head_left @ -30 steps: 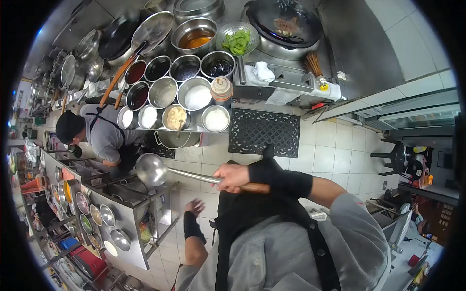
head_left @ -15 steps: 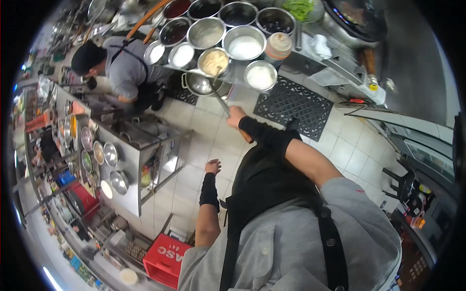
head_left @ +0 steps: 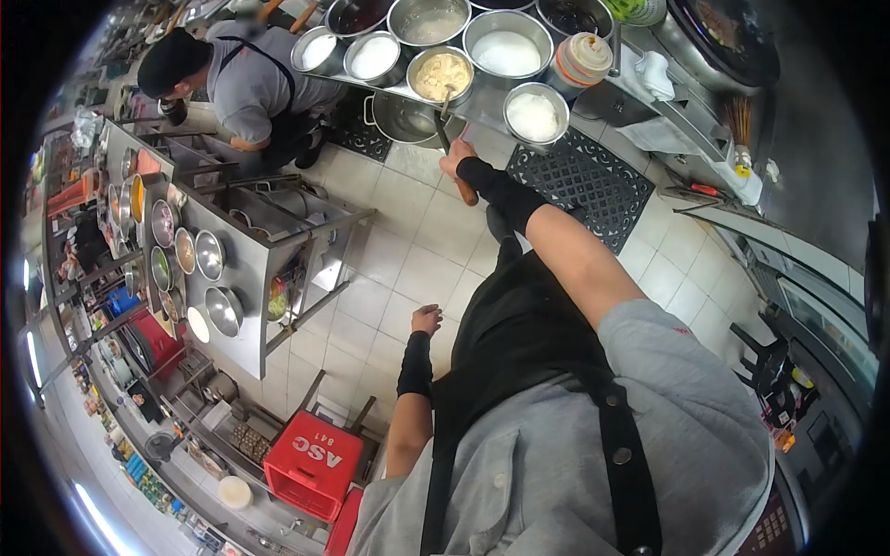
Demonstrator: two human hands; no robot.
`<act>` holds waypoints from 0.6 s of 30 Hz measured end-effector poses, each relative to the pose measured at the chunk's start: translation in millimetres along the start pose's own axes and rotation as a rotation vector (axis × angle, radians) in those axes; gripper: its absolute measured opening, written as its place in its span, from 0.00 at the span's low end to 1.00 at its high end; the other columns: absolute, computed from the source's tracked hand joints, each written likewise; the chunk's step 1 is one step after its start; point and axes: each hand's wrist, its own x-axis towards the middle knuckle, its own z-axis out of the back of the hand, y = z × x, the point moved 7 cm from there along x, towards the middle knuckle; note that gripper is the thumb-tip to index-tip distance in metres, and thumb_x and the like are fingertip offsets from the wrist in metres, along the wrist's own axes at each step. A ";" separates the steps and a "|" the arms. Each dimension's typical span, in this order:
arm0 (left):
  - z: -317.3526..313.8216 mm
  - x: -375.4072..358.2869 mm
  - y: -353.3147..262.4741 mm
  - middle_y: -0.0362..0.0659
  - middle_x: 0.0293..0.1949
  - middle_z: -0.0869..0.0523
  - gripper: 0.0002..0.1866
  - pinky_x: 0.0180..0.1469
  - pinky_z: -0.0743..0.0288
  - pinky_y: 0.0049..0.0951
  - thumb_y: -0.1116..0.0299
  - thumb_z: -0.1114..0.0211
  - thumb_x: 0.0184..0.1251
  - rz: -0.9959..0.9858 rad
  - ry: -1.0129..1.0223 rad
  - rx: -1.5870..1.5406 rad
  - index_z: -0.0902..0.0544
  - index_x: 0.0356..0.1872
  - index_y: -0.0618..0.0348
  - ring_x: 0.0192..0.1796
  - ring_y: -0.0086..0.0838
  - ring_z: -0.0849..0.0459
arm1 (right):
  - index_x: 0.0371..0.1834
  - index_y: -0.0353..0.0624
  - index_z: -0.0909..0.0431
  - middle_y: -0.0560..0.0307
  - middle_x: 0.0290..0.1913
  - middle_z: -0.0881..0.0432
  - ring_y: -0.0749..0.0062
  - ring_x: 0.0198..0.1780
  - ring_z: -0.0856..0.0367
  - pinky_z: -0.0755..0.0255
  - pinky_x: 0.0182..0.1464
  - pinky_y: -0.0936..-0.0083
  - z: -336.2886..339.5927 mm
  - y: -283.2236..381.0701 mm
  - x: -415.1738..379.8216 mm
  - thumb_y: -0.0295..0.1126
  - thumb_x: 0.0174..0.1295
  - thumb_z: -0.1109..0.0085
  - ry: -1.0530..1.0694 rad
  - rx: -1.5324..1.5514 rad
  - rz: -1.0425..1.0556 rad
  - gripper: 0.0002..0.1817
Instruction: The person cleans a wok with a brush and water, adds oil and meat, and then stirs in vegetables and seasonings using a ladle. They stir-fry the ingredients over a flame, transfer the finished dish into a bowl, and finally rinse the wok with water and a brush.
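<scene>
The right hand, above the middle of the frame, had its grip closed around the ladle, whose wooden end stuck out below the fist; the shaft ran up toward the rim of a large steel pot, just below the upper desk (the ladle's bowl could not be made out clearly, so I cannot tell whether it lay inside the pot); the left hand, near the centre of the frame, had a loose, half-open grip, its fingers slightly curled, with nothing visible in it, above the pale floor tiles; at the top of the frame stood a tub of yellowish paste with a spoon in it, a tub of white contents and a squeeze bottle; a black mat lay right of the ladle; a co-worker in a dark cap bent forward at upper left; a red crate stood at lower left.
</scene>
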 end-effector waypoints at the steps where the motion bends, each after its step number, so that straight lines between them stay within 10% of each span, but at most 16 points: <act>1: 2.6 1.3 1.9 0.45 0.45 0.10 0.18 0.41 0.18 0.34 0.74 0.38 0.66 -0.006 0.000 -0.006 0.18 0.56 0.64 0.42 0.32 0.11 | 0.23 0.24 0.21 0.36 0.24 0.16 0.51 0.25 0.14 0.18 0.32 0.62 -3.5 -2.6 2.8 0.28 0.49 0.42 0.093 0.073 -0.053 0.12; 9: 6.1 20.4 -1.6 0.45 0.46 0.11 0.19 0.43 0.18 0.37 0.74 0.38 0.66 -0.060 0.020 -0.006 0.20 0.58 0.64 0.42 0.32 0.12 | 0.29 0.30 0.27 0.55 0.22 0.27 0.77 0.17 0.33 0.40 0.19 0.76 -8.4 -33.6 -34.6 0.21 0.62 0.43 0.403 1.180 -0.430 0.06; 15: -3.0 33.6 -16.8 0.45 0.47 0.11 0.19 0.45 0.17 0.38 0.75 0.37 0.66 -0.048 0.056 0.075 0.20 0.58 0.64 0.45 0.34 0.12 | 0.28 0.36 0.29 0.64 0.21 0.34 0.82 0.18 0.39 0.48 0.20 0.81 37.5 -22.8 -110.4 0.26 0.67 0.40 0.489 1.294 -0.405 0.10; 18: -2.8 36.0 -34.1 0.45 0.40 0.11 0.18 0.31 0.20 0.28 0.73 0.33 0.61 -0.101 0.026 0.093 0.16 0.53 0.65 0.35 0.29 0.12 | 0.30 0.35 0.28 0.67 0.20 0.36 0.85 0.17 0.42 0.50 0.20 0.82 56.6 -28.7 -145.5 0.28 0.67 0.39 0.534 1.339 -0.374 0.11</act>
